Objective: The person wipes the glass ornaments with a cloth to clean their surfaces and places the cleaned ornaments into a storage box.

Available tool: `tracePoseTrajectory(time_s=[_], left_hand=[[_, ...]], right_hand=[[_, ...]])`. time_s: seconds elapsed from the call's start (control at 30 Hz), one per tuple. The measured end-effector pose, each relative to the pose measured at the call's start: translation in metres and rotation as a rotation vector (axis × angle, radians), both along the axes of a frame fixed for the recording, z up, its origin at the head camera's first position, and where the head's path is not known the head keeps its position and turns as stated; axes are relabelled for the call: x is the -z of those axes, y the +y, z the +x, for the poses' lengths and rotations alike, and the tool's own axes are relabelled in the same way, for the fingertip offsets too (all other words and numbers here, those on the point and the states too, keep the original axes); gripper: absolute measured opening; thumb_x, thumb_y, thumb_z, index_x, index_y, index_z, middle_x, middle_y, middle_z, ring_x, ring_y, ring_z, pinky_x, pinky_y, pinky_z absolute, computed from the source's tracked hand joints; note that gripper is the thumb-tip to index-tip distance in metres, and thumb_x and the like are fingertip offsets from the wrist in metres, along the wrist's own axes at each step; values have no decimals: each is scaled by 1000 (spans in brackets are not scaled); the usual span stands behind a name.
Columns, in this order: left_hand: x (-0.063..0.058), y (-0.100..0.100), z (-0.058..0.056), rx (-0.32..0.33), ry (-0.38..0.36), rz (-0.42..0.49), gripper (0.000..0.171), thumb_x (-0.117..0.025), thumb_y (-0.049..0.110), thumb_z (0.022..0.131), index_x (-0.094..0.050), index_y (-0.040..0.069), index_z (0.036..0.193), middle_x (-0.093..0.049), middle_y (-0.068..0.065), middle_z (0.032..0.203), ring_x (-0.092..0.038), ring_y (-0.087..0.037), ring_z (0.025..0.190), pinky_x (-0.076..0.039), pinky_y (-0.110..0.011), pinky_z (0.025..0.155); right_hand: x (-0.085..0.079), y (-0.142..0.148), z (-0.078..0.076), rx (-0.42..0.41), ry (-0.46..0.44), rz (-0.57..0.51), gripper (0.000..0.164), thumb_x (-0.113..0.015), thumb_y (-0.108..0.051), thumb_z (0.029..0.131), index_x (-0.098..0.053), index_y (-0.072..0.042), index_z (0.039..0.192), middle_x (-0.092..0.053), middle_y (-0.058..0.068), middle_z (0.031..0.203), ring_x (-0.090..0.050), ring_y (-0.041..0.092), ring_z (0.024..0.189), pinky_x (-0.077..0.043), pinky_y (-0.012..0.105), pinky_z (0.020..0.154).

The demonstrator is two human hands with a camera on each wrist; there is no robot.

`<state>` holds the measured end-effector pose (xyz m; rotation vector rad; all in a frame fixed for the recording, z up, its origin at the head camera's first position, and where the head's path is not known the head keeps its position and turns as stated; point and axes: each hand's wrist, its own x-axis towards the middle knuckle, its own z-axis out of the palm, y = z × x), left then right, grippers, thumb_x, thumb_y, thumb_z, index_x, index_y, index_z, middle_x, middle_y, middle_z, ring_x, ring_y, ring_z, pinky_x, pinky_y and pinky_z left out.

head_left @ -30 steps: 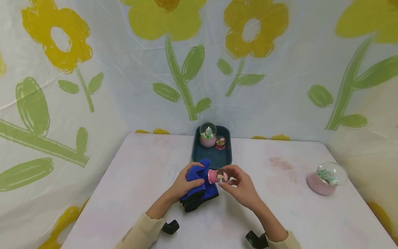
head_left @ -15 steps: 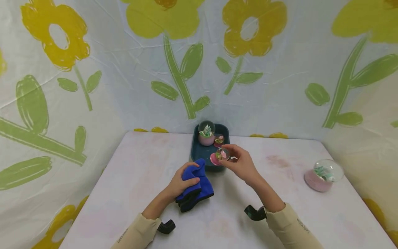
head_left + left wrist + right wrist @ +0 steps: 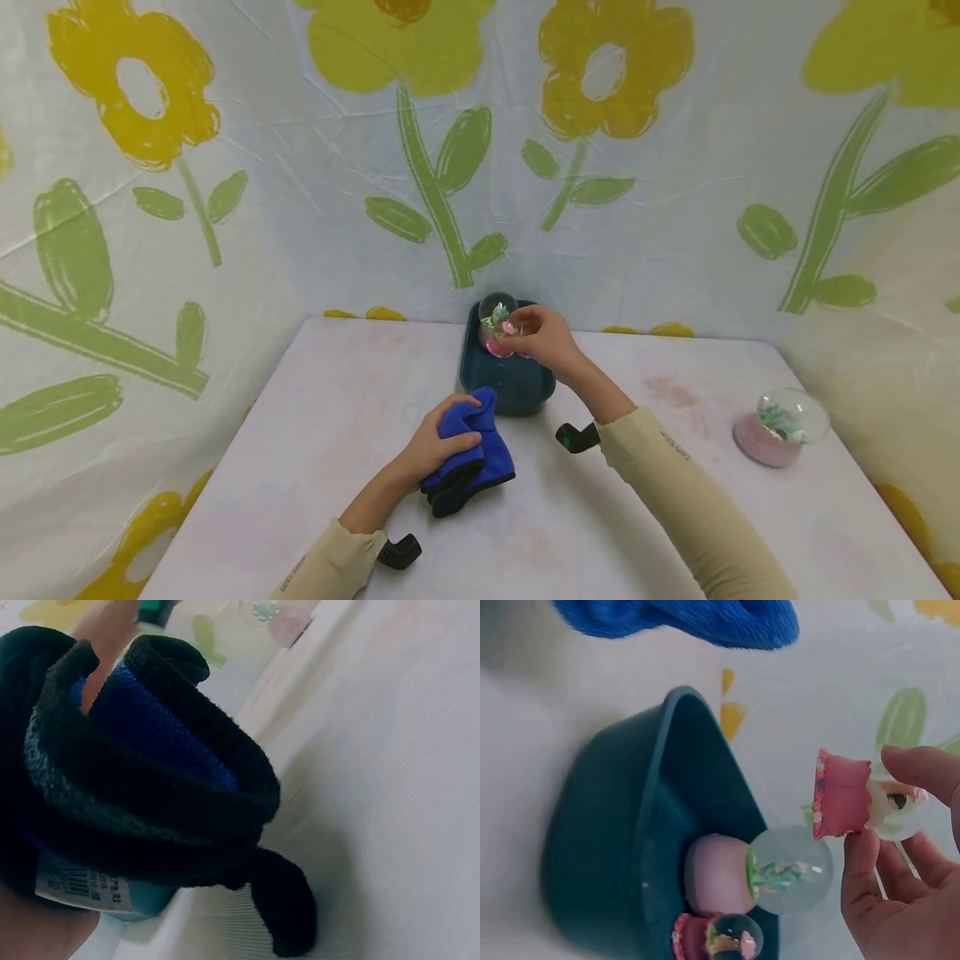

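My left hand [image 3: 442, 446] grips a folded blue cloth [image 3: 491, 450] with black edging, low over the table; in the left wrist view its dark edge and a white label [image 3: 82, 885] show. With thumb and fingers my right hand [image 3: 551, 340] pinches a small snow globe [image 3: 847, 796] by its glass ball, its pink base free. It hangs above the dark teal tray [image 3: 506, 387]. Inside the tray stand a larger snow globe [image 3: 720, 874] with a pale pink base and another small snow globe [image 3: 697, 937] with a red-pink base, the latter mostly hidden by my hand in the head view.
Another large snow globe [image 3: 772, 433] with a pale pink base lies tilted at the right of the white table [image 3: 645, 500]. A flower-printed cloth backdrop [image 3: 300, 208] rises behind the table and along its sides.
My right hand has carried the small snow globe away from the blue cloth, forward and over the tray. My left hand has shifted slightly left, still holding the cloth.
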<state>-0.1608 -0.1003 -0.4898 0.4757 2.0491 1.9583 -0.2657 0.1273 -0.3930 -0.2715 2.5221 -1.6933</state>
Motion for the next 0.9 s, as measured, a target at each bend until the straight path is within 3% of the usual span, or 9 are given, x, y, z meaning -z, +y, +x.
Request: tracePoseTrajectory(time_s=[0.17, 0.37, 0.5, 0.63, 0.8, 0.9], left_hand=[[0, 3, -3, 1, 8, 10, 44, -67, 30, 90, -52, 25, 131, -46, -14, 133, -51, -33, 112, -46, -45, 91], [0, 6, -6, -48, 18, 36, 44, -69, 30, 88, -53, 27, 129, -47, -13, 132, -52, -33, 113, -46, -45, 91], [1, 7, -5, -56, 12, 28, 44, -68, 29, 89, -52, 26, 130, -46, -13, 135, -50, -34, 115, -45, -47, 92], [1, 2, 0, -105, 3, 8, 45, -68, 28, 90, -51, 23, 132, -44, -15, 137, -48, -34, 117, -45, -48, 92], [-2, -4, 0, -169, 4, 63, 45, -68, 24, 89, -52, 22, 131, -48, -17, 131, -52, -33, 111, -48, -43, 88], [-5, -7, 0, -170, 2, 90, 45, -68, 22, 90, -51, 20, 132, -48, -17, 131, -52, -32, 110, -48, -41, 88]], right_hand=[[0, -8, -19, 18, -59, -17, 53, -80, -15, 80, -56, -3, 126, -58, 15, 121, -54, 30, 108, -52, 43, 84], [13, -12, -33, 69, -112, -52, 53, -82, -13, 77, -58, -3, 124, -59, 17, 119, -56, 31, 106, -48, 47, 91], [27, -15, -36, 107, -137, -70, 55, -83, -12, 75, -58, -1, 122, -60, 18, 118, -57, 32, 105, -47, 47, 93], [42, -21, -36, 122, -147, -88, 55, -84, -14, 75, -58, 1, 121, -62, 19, 115, -59, 31, 104, -48, 43, 92], [60, -27, -42, 142, -137, -138, 53, -84, -16, 76, -59, -1, 120, -62, 15, 114, -58, 28, 105, -47, 42, 92], [66, -30, -44, 171, -158, -183, 53, -84, -14, 76, -58, -1, 121, -61, 14, 116, -57, 27, 105, -47, 41, 91]])
